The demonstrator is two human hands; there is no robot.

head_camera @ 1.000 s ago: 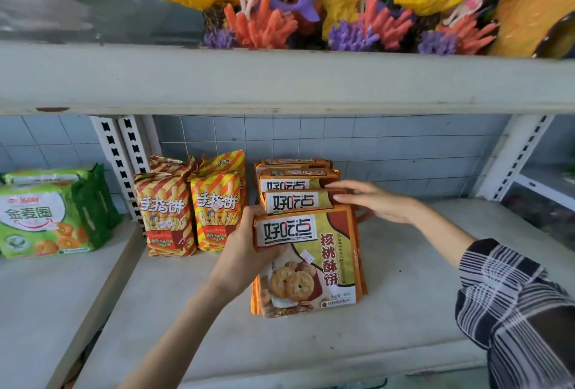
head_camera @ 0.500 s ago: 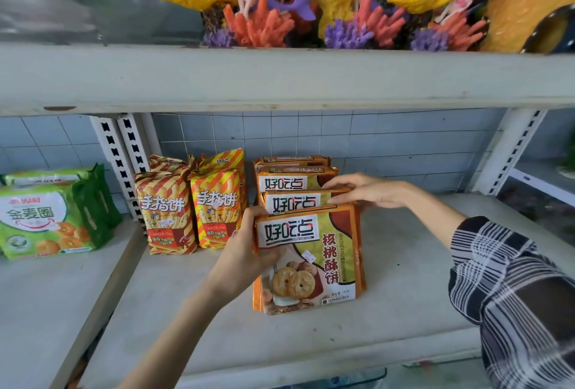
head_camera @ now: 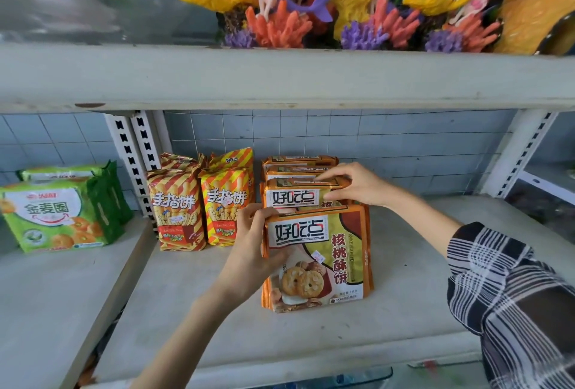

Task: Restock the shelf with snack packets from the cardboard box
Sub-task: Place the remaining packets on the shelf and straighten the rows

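Shelving is filling the view: a pale, scuffed lower shelf (head_camera: 404,310) is running across under a thick upper shelf (head_camera: 280,77), with white slotted uprights (head_camera: 137,155) and a blue-grey tiled wall (head_camera: 373,145) standing behind. Coral and mermaid ornaments (head_camera: 280,24) are crowding the upper shelf. Green packets (head_camera: 59,217) are sitting on the neighbouring shelf at the left, and two red-and-yellow striped packets (head_camera: 199,201) are standing upright just beside the uprights.

To their right, a row of orange biscuit packets is lining up front to back on the lower shelf. The front packet (head_camera: 336,258) is standing upright near the middle of the shelf, showing a white label with black characters, a yellow-green panel and a picture of round biscuits. The left hand (head_camera: 249,251) is gripping its left edge, fingers curling round the upper corner. The second packet (head_camera: 298,198) is standing just behind, touching it. The right hand (head_camera: 357,184), reaching in from a plaid sleeve (head_camera: 513,295), is pinching that packet's top right corner between thumb and fingers.
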